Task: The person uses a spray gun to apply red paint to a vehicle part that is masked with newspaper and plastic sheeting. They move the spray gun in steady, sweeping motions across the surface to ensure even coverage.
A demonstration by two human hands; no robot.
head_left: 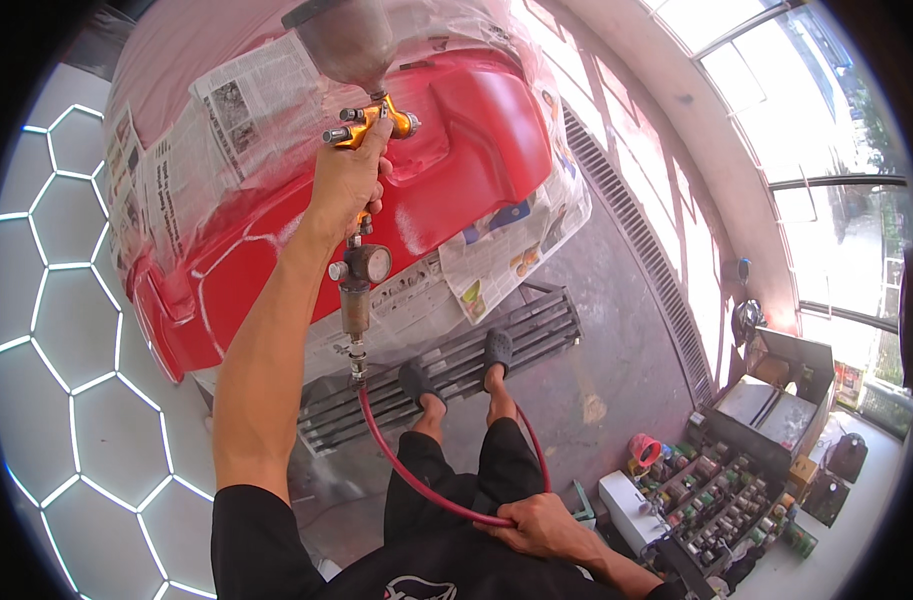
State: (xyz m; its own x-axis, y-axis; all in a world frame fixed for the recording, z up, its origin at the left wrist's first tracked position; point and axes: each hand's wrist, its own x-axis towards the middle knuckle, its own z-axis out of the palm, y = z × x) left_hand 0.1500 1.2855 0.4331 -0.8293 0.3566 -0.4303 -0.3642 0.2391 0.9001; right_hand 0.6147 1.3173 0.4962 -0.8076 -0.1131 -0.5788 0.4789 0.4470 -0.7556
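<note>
My left hand [351, 185] is raised in front of me, wrapped round the grip of a gold spray gun [388, 120]. A cloudy grey paint cup [341, 40] sits on top of the gun, and a gauge with a filter [361, 275] hangs below the grip. From there a red air hose [406, 470] loops down to my right hand [546, 525], which is closed on it at my waist. Beyond the gun lies a glossy red car body panel [306, 240], with paler patches on its surface. Newspaper [516, 240] and thin plastic sheeting mask the area around it.
My feet stand on a slatted metal bench [326, 415]. A floor grate [636, 220] runs along the right wall beneath large windows [826, 240]. At lower right, several paint cans [716, 500] stand by a metal box [776, 410]. White hexagonal light strips [71, 370] line the left.
</note>
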